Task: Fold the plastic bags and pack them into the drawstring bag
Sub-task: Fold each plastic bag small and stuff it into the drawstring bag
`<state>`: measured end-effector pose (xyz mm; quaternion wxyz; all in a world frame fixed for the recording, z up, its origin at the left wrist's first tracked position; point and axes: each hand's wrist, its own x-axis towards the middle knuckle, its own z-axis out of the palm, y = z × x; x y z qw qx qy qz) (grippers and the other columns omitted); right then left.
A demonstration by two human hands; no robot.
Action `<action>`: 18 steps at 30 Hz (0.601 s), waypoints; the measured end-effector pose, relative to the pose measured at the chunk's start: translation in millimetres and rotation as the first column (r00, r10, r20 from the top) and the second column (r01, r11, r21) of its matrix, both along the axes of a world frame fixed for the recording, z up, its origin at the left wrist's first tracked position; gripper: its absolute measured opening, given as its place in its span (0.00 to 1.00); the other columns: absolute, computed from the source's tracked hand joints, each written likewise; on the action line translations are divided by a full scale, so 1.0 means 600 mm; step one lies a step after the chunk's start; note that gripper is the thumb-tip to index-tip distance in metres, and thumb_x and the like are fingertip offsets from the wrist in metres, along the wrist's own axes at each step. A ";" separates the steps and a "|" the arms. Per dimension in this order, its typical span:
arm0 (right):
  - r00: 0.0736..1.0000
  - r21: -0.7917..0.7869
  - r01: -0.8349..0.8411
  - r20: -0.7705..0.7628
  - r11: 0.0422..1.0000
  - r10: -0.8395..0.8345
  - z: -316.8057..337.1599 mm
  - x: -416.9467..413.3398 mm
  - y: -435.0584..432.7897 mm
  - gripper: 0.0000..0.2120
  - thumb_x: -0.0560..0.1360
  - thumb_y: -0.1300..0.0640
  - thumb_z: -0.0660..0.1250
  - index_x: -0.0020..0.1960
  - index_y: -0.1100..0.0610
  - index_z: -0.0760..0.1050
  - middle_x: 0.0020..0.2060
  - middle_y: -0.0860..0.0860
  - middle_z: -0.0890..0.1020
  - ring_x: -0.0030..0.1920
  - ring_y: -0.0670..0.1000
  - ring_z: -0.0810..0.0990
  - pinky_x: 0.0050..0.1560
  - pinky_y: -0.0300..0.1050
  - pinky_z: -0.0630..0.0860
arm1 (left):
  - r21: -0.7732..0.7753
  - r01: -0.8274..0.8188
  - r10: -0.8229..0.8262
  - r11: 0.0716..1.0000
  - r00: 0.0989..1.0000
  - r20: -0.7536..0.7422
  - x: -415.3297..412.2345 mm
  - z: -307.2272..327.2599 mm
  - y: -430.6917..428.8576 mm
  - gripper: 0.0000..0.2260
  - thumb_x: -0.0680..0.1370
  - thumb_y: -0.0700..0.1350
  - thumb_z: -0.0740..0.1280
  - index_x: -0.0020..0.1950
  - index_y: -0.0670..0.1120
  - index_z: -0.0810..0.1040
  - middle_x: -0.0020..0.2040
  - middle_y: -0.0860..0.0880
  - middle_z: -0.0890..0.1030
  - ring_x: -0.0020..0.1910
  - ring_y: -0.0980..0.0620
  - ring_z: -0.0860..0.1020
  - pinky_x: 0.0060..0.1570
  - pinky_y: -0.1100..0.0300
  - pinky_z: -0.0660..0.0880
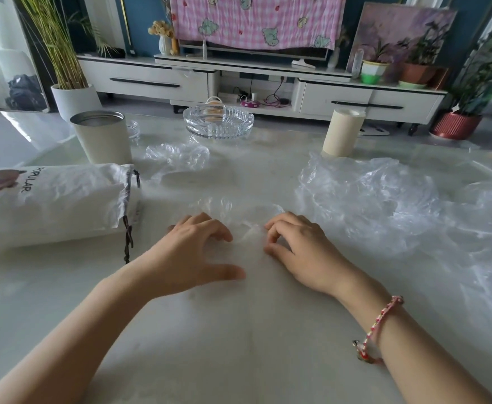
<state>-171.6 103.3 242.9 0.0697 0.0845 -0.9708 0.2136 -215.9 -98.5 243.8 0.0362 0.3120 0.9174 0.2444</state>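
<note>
1. The left hand (198, 252) has its fingers (221, 231) arched, tips down on a clear plastic bag (239, 214). The thumb is spread wide toward the near side, and nothing is pinched.
2. The right hand (297, 249) curls its fingers more tightly, with the forefinger bent toward the thumb on the same film. I cannot tell whether plastic is caught between them.
3. That bag lies flat on the pale table (239, 330), between the two hands and just beyond them.
4. A beaded bracelet (382, 325) circles the right wrist.
5. The white drawstring bag (49, 199) lies on its side to the left, its gathered mouth and dark cord (128, 237) near the left hand.
6. A heap of loose plastic bags (385, 199) spreads to the right.
7. Farther off lie another crumpled bag (177, 156), a glass ashtray (218, 121), a canister (102, 138) and a cream cylinder (344, 132).
</note>
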 end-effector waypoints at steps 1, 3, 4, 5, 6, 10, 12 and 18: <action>1.000 -0.005 0.008 -0.012 1.000 -0.008 -0.002 -0.001 -0.002 0.03 0.77 0.55 0.64 0.44 0.52 0.71 0.57 0.49 0.76 0.61 0.50 0.70 0.63 0.46 0.62 | -0.046 0.022 -0.022 0.999 1.000 -0.008 -0.002 -0.003 -0.002 0.26 0.56 0.75 0.57 0.46 0.63 0.69 0.50 0.61 0.69 0.53 0.58 0.66 0.57 0.62 0.62; 0.999 -0.076 0.030 -0.009 0.997 -0.031 -0.002 -0.003 -0.002 0.03 0.76 0.54 0.65 0.47 0.53 0.74 0.54 0.48 0.77 0.59 0.49 0.72 0.63 0.47 0.64 | -0.043 0.023 -0.025 0.999 0.998 -0.049 -0.003 -0.009 -0.002 0.18 0.60 0.71 0.56 0.41 0.62 0.69 0.49 0.59 0.70 0.53 0.56 0.67 0.57 0.60 0.64; 0.999 -0.152 0.035 0.012 0.988 -0.034 0.002 -0.002 0.000 0.07 0.75 0.52 0.67 0.50 0.54 0.75 0.54 0.48 0.77 0.59 0.48 0.72 0.63 0.46 0.65 | -0.007 0.015 -0.016 1.000 0.996 -0.087 -0.002 -0.009 0.000 0.14 0.64 0.68 0.58 0.39 0.61 0.70 0.48 0.58 0.71 0.52 0.55 0.69 0.56 0.59 0.65; 0.999 -0.233 0.029 0.047 0.972 -0.019 0.007 0.002 0.003 0.12 0.72 0.51 0.70 0.54 0.53 0.75 0.55 0.47 0.76 0.60 0.47 0.72 0.64 0.43 0.65 | 0.031 0.002 0.002 1.000 0.992 -0.129 -0.001 -0.009 0.003 0.11 0.69 0.63 0.60 0.40 0.57 0.73 0.46 0.56 0.72 0.49 0.53 0.71 0.52 0.59 0.67; 0.997 -0.281 0.016 0.082 0.960 0.008 0.012 0.006 0.007 0.18 0.69 0.50 0.73 0.57 0.51 0.74 0.59 0.46 0.73 0.63 0.45 0.68 0.65 0.39 0.63 | 0.066 -0.014 0.024 0.998 0.988 -0.155 0.000 -0.007 0.005 0.10 0.74 0.58 0.62 0.41 0.53 0.74 0.44 0.55 0.74 0.46 0.53 0.72 0.48 0.61 0.67; 0.999 -0.197 -0.049 -0.003 0.979 0.050 0.013 0.006 0.011 0.21 0.69 0.59 0.74 0.61 0.52 0.75 0.65 0.42 0.63 0.66 0.39 0.57 0.68 0.35 0.53 | 0.308 -0.085 0.091 0.947 0.996 -0.006 0.002 0.007 0.005 0.07 0.78 0.47 0.64 0.40 0.50 0.73 0.33 0.56 0.76 0.32 0.60 0.72 0.36 0.68 0.67; 0.997 -0.304 -0.074 -0.017 0.950 0.072 0.002 -0.002 0.009 0.10 0.72 0.60 0.71 0.53 0.58 0.80 0.58 0.47 0.77 0.60 0.46 0.73 0.65 0.40 0.66 | 0.405 -0.101 0.065 0.909 0.993 0.103 0.006 0.011 0.005 0.08 0.76 0.50 0.66 0.38 0.50 0.75 0.30 0.59 0.77 0.30 0.62 0.72 0.34 0.71 0.68; 0.992 -0.379 0.026 0.126 0.925 0.024 0.019 -0.001 0.037 0.07 0.75 0.57 0.68 0.38 0.52 0.80 0.33 0.44 0.82 0.37 0.36 0.76 0.42 0.37 0.73 | 0.323 0.005 -0.092 0.946 0.963 0.254 0.002 0.013 -0.014 0.29 0.51 0.68 0.74 0.48 0.58 0.76 0.47 0.60 0.79 0.49 0.66 0.76 0.51 0.74 0.70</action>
